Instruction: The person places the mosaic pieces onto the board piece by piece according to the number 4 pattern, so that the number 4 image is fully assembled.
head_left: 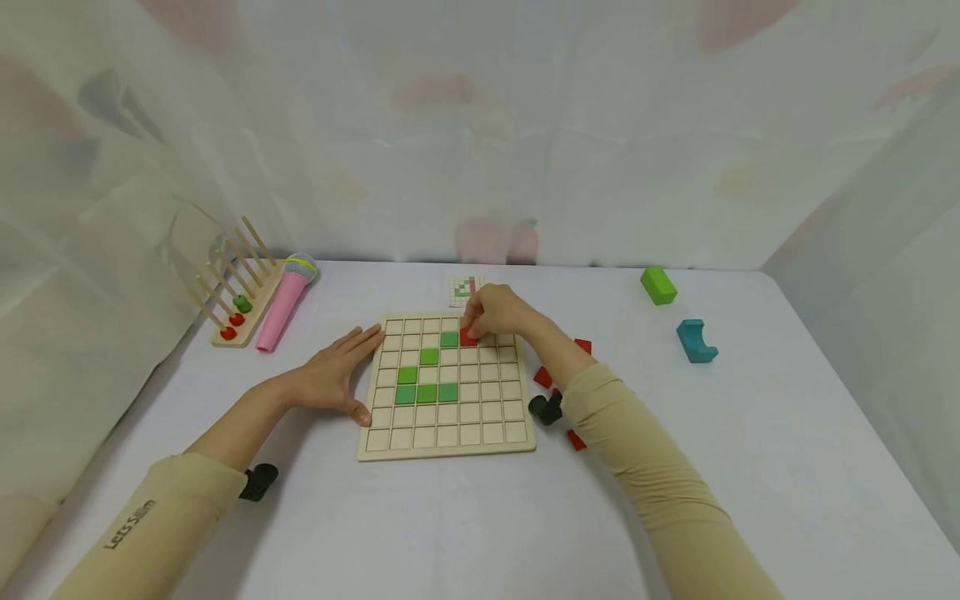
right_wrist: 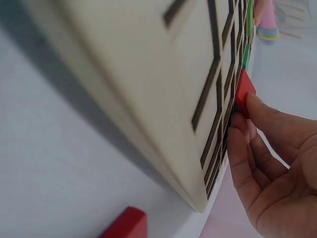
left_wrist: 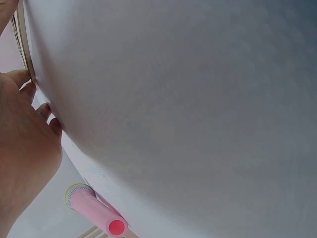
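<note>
Red tile [head_left: 468, 337] sits in the right hand [head_left: 498, 312], pinched between thumb and fingers; rest of that hand is curled in. Tile is over the second row from the far edge of the wooden grid board [head_left: 437, 437], just right of a dark green tile [head_left: 449, 339]. From the head view its edges run roughly in line with the grid; face looks about square, so no clear long axis. Right wrist view has it tilted and standing proud of the board; can't tell if it's touching the cell.

Looks: plain glossy red, flat faces, crisp edges. Board is pale wood, dark-lined cells, lying flat on the white desk [head_left: 420, 533], near edge close to square-on to the person, left edge slanting slightly. Six green tiles in it, two shades, forming a hook shape.

Left hand [head_left: 330, 375]: fingers extended, thumb spread wide, braced on the board's left edge, no grip on anything.

Loose red tiles [head_left: 543, 377] right of the board, some partly behind the right forearm. Small pattern card [head_left: 459, 290] past the far edge. Pink toy microphone [head_left: 282, 307] far left, mesh head pointing away.
</note>
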`<state>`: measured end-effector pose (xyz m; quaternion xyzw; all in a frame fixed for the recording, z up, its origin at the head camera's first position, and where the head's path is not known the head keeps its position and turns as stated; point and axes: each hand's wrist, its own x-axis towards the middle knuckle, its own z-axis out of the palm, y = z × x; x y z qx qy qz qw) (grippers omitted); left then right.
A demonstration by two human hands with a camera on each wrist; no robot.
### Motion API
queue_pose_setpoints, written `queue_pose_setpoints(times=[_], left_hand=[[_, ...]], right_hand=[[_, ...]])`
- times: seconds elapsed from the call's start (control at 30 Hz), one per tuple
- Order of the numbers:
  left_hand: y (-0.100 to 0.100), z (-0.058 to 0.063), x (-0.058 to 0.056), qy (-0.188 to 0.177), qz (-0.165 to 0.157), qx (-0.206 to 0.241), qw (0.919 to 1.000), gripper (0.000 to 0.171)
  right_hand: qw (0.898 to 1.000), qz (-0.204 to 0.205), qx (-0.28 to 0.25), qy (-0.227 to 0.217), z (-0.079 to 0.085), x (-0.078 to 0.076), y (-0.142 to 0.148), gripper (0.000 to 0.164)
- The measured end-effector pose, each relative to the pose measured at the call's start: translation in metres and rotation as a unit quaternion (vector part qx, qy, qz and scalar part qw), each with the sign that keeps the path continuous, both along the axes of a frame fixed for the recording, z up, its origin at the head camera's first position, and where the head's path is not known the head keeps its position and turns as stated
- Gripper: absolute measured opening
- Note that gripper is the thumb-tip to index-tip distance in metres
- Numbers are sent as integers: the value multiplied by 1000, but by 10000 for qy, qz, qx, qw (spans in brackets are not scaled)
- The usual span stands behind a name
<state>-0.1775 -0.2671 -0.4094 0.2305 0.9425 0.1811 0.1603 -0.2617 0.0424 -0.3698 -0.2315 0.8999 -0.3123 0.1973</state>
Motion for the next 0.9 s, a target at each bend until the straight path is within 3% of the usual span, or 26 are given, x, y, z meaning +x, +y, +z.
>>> queue_pose_setpoints(times=[0.9], left_hand=[[2,4,2,-44,21,32,10000,141]], right_hand=[[9997,-25,171,151,-3,1,2,9]])
